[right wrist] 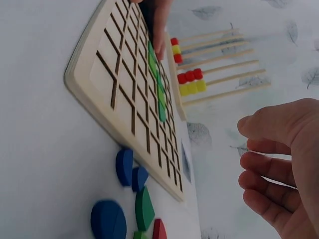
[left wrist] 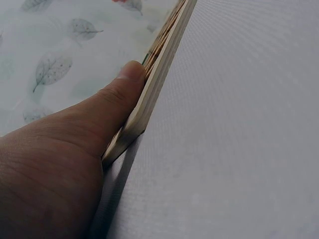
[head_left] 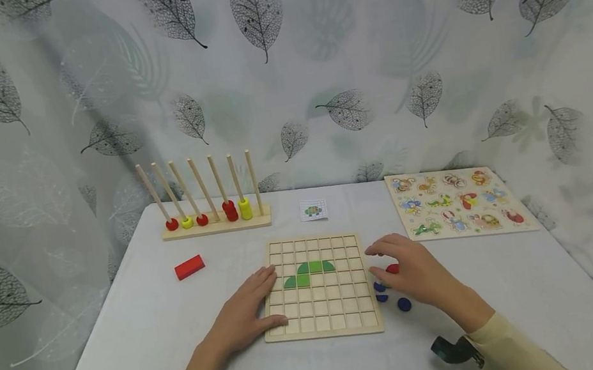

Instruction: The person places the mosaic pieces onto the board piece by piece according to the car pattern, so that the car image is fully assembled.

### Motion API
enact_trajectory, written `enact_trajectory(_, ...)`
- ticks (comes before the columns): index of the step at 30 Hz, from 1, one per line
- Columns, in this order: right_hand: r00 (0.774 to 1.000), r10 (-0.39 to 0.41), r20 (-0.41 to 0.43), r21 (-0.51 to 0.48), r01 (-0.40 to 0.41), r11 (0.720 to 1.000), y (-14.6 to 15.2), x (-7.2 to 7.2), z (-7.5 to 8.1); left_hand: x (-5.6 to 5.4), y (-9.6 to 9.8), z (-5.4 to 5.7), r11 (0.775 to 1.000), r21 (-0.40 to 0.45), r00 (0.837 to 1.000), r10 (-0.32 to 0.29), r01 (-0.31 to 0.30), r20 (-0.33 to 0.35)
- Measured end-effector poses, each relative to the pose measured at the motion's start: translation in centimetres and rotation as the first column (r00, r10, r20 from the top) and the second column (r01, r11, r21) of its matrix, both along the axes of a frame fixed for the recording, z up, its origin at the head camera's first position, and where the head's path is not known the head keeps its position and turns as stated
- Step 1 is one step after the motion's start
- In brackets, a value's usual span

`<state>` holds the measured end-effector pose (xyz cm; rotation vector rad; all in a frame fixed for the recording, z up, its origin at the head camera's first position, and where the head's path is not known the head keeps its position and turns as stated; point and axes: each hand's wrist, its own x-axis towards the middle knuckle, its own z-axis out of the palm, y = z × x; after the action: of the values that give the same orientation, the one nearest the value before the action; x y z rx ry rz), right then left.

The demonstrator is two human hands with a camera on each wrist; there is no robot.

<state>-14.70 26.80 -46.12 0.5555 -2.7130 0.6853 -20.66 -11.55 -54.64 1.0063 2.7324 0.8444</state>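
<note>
A wooden grid board (head_left: 330, 322) lies on the table with several green pieces (head_left: 303, 280) set in its upper middle squares. My left hand (head_left: 243, 310) rests along the board's left edge, fingers and thumb spread; in the left wrist view the thumb (left wrist: 117, 92) lies over the frame. Just right of the board, my right hand (head_left: 417, 269) hovers over loose pieces with its fingers loosely bent and nothing visible between them. Near it are blue pieces (right wrist: 108, 220), a green piece (right wrist: 144, 209) and a red piece (head_left: 392, 269), partly hidden by the hand in the head view.
Behind the board lies a small pattern card (head_left: 313, 210) with a turtle-like picture. A bead abacus (head_left: 216, 227) with upright rods stands back left, with a red block (head_left: 190, 267) in front. An insect picture puzzle (head_left: 454, 205) lies back right. A leaf-print curtain (head_left: 280, 84) hangs behind.
</note>
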Motion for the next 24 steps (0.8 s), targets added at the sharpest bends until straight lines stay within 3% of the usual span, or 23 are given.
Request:
enact_trajectory(20, 0.993, -0.113, 0.030, 0.009, 0.113, 0.994, 5.2, 2.3, -0.7, 0.1, 0.0, 0.2, 1.000, -0.013, 1.000, 0.007, -0.007, 0.002)
enact_trajectory(24, 0.988, -0.140, 0.071, 0.017, 0.139, 0.990, 5.8, 2.8, -0.9, 0.1, -0.1, 0.1, 1.000, -0.013, 1.000, 0.009, -0.009, 0.002)
